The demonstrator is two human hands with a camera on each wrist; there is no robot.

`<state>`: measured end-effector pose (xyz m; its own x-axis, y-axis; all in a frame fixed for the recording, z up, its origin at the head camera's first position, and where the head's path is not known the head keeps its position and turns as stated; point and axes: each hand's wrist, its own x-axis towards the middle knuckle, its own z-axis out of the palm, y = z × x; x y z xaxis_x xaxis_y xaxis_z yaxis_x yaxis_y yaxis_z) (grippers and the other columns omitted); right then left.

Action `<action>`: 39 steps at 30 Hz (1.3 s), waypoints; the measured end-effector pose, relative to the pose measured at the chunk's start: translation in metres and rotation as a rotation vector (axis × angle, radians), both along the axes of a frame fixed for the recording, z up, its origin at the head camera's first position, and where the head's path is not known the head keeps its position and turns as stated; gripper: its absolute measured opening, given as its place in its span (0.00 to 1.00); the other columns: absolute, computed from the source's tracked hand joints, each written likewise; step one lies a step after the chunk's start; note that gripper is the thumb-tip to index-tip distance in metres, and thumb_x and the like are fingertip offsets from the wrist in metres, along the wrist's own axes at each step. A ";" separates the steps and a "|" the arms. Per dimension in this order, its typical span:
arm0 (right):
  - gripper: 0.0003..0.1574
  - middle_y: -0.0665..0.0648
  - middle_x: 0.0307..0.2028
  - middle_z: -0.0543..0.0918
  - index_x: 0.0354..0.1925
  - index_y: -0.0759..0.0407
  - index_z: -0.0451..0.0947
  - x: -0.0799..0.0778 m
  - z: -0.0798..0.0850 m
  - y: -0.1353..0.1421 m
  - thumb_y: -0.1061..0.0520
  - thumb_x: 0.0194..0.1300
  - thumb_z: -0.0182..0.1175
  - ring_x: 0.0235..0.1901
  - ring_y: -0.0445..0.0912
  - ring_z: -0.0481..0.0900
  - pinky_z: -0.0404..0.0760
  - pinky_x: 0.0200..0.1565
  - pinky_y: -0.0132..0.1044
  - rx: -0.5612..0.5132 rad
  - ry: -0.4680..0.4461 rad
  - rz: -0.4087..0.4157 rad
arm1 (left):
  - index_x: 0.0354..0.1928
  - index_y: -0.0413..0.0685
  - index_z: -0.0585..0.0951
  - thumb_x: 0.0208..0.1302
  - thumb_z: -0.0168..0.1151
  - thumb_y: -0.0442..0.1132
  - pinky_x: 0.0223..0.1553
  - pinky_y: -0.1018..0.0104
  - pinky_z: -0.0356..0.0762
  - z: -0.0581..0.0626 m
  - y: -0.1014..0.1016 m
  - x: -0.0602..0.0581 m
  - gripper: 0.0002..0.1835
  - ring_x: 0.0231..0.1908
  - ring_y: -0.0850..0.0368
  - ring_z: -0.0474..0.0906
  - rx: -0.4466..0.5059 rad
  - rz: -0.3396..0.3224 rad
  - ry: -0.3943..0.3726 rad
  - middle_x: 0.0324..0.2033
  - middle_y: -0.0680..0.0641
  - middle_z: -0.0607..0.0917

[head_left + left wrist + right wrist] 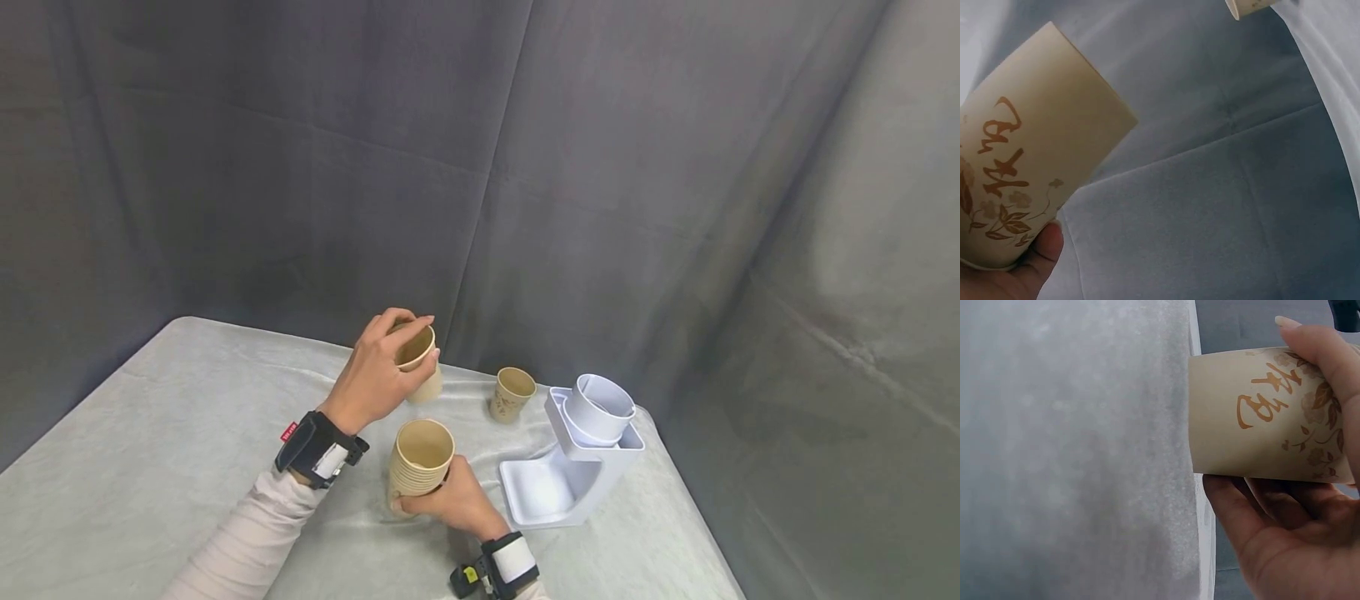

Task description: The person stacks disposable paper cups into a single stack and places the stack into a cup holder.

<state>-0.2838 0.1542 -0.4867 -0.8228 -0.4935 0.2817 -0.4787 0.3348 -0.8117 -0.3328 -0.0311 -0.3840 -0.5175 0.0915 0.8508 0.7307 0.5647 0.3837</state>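
My left hand [372, 375] holds a beige paper cup [429, 389] by its rim, above the far part of the table. Brown writing and flowers mark this cup [1054, 125] in the left wrist view, where the thumb lies near its rim. Closer to me, a stack of nested paper cups [414, 477] stands mouth up, and my right hand [463, 500] grips it low from the right. In the right wrist view the printed outer cup [1222, 412] shows between the thumb and the fingers of the right hand [1291, 531].
Beyond the stack, a single printed paper cup [508, 407] stands upright near the back edge. To its right is a white stand [600, 479] with a round white holder [596, 412] on top. A light cloth covers the table [187, 442]; grey curtains [337, 167] hang behind.
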 end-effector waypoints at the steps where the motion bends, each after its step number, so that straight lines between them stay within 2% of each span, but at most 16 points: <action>1: 0.40 0.52 0.44 0.80 0.52 0.53 0.71 -0.001 0.000 0.000 0.56 0.37 0.74 0.43 0.45 0.78 0.75 0.48 0.39 0.000 0.000 0.002 | 0.55 0.54 0.77 0.58 0.56 0.54 0.37 0.61 0.73 0.000 0.001 0.001 0.24 0.42 0.55 0.69 -0.003 -0.005 0.002 0.44 0.51 0.74; 11: 0.37 0.51 0.43 0.80 0.51 0.49 0.72 -0.004 -0.001 0.000 0.53 0.39 0.73 0.41 0.42 0.78 0.76 0.46 0.39 0.018 -0.030 0.005 | 0.49 0.54 0.80 0.54 0.58 0.51 0.35 0.65 0.73 -0.004 0.008 0.015 0.20 0.42 0.60 0.68 -0.035 -0.044 0.016 0.42 0.53 0.74; 19: 0.33 0.47 0.41 0.80 0.48 0.46 0.72 -0.005 0.001 0.002 0.52 0.41 0.73 0.39 0.43 0.79 0.77 0.42 0.39 0.041 -0.039 0.017 | 0.47 0.52 0.80 0.52 0.59 0.48 0.33 0.66 0.75 -0.010 0.016 0.028 0.19 0.39 0.60 0.69 -0.096 -0.113 -0.014 0.40 0.53 0.74; 25: 0.32 0.47 0.40 0.80 0.47 0.46 0.72 -0.005 0.002 0.003 0.52 0.41 0.73 0.37 0.42 0.79 0.77 0.41 0.38 0.049 -0.047 0.005 | 0.44 0.52 0.80 0.52 0.59 0.49 0.32 0.66 0.74 -0.016 0.023 0.029 0.17 0.37 0.60 0.68 -0.127 -0.126 -0.028 0.40 0.53 0.73; 34: 0.30 0.47 0.39 0.81 0.44 0.48 0.73 -0.003 0.004 0.002 0.53 0.40 0.73 0.37 0.42 0.79 0.77 0.41 0.37 0.063 -0.038 -0.009 | 0.41 0.54 0.80 0.52 0.59 0.49 0.35 0.66 0.75 -0.025 0.027 0.031 0.15 0.40 0.60 0.69 -0.159 -0.127 -0.045 0.40 0.54 0.74; 39: 0.31 0.48 0.39 0.81 0.45 0.49 0.73 -0.010 -0.006 0.003 0.52 0.40 0.73 0.37 0.41 0.79 0.77 0.41 0.38 0.032 -0.018 0.007 | 0.41 0.53 0.80 0.51 0.61 0.50 0.36 0.66 0.75 -0.029 0.029 0.031 0.16 0.41 0.60 0.68 -0.178 -0.116 -0.031 0.39 0.53 0.73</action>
<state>-0.2940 0.1571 -0.4929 -0.8242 -0.5076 0.2509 -0.4664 0.3573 -0.8092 -0.3021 -0.0023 -0.4133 -0.5201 0.2996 0.7999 0.7844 0.5380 0.3085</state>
